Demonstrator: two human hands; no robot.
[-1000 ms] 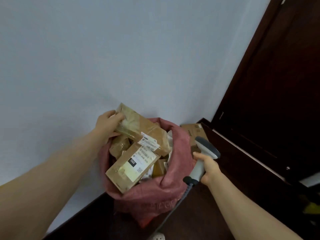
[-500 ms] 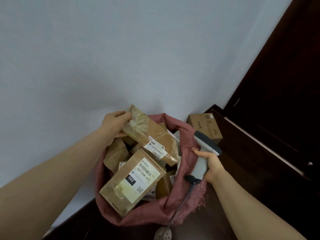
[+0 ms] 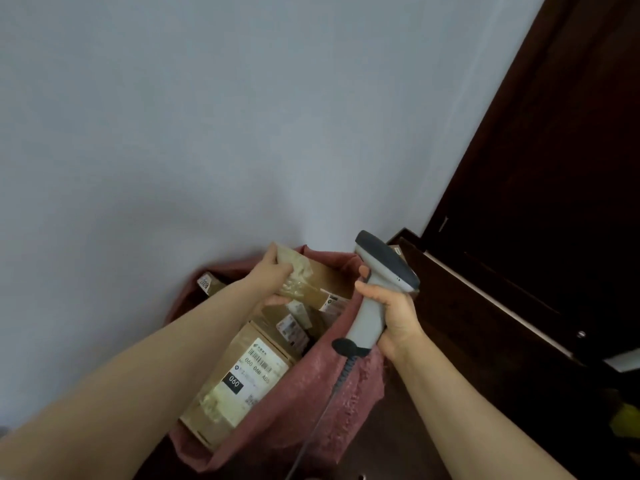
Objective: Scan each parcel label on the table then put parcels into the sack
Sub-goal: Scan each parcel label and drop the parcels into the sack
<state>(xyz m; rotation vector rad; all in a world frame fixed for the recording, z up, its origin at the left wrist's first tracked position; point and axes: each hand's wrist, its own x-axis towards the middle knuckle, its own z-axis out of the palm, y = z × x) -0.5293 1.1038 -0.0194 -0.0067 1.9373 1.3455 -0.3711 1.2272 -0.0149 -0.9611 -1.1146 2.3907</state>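
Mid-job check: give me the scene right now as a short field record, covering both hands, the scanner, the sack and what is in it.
left hand: grips a taped parcel at the sack's mouth
right hand: holds the scanner by its handle, at the sack's right edge
sack: red, open, several parcels inside
labelled parcel: in the sack, label facing up, marked 060
cable: runs down from the scanner's base over the sack's side
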